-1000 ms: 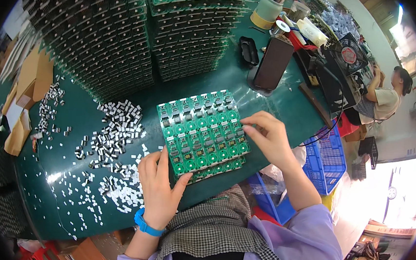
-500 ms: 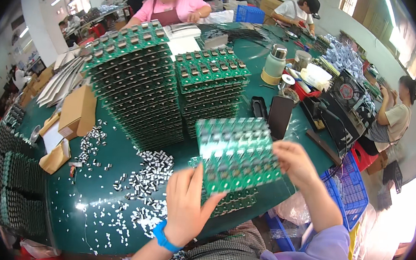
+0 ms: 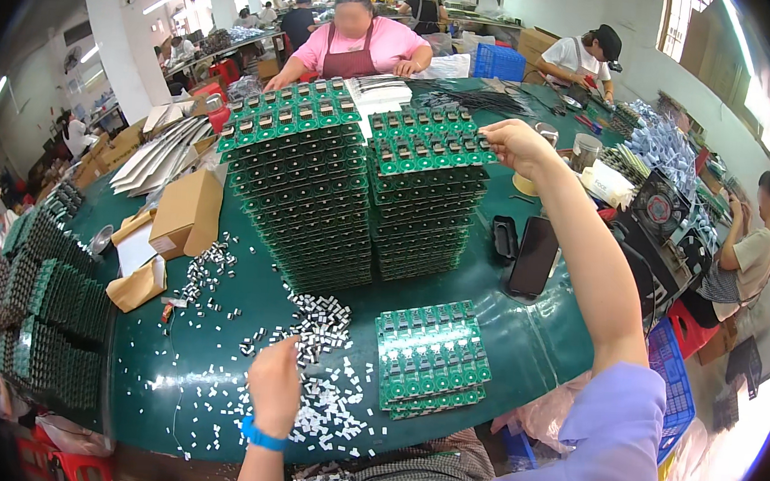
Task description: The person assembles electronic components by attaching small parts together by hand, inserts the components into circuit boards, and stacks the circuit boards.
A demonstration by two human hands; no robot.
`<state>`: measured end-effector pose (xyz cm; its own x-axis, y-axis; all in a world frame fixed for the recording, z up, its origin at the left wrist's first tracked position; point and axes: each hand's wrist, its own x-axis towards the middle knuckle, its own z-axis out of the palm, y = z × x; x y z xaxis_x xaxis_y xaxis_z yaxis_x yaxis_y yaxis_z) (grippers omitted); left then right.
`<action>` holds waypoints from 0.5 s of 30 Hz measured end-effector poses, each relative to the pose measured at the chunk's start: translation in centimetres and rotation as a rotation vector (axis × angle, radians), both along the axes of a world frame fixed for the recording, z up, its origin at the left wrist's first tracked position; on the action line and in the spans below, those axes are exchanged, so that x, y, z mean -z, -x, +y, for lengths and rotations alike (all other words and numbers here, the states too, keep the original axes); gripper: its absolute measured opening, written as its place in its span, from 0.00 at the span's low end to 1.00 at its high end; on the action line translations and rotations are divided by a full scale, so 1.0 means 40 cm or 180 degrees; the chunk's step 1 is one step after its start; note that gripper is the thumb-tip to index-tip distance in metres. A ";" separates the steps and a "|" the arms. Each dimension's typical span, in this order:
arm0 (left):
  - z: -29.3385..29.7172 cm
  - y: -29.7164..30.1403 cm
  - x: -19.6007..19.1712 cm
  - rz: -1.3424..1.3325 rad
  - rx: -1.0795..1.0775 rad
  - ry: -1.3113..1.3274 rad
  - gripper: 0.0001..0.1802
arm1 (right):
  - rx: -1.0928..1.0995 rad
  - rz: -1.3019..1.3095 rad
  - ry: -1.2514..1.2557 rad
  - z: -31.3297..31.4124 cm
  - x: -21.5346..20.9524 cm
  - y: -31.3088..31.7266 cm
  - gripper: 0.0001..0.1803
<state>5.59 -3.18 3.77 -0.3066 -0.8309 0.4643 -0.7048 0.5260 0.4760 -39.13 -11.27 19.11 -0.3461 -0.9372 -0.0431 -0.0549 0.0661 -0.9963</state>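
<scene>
Board now atop stack; right hand outstretched on it.

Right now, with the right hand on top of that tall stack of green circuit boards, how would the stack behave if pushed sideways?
The tall stack of green boards looks apt to tip: many loose layers, narrow for its height. Its neighbour stack stands close and might catch it. Each board seems stiff, so the right hand would probably slide top layers off first.

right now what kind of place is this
Most likely an electronics assembly workshop: tall stacks of green circuit boards on a green worktable, loose small white components, and other workers seated at benches.
</scene>
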 end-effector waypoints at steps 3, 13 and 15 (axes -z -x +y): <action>0.020 -0.125 0.045 -0.0391 -0.0508 -0.0201 0.17 | 0.0025 0.0132 -0.0134 -0.008 0.012 -0.019 0.09; 0.042 -0.160 0.149 0.0172 -0.0517 -0.0931 0.14 | 0.0160 0.0822 -0.0236 0.018 0.006 -0.002 0.10; 0.039 -0.147 0.154 0.0093 -0.0463 -0.0832 0.09 | 0.0167 0.0761 -0.0255 0.016 0.013 -0.014 0.10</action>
<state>11.49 -1.63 -2.37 -0.1653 -0.9576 0.2358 -0.7478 0.2776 0.6032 -38.59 -10.63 18.58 -0.4036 -0.9145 -0.0275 -0.2828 0.1532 -0.9469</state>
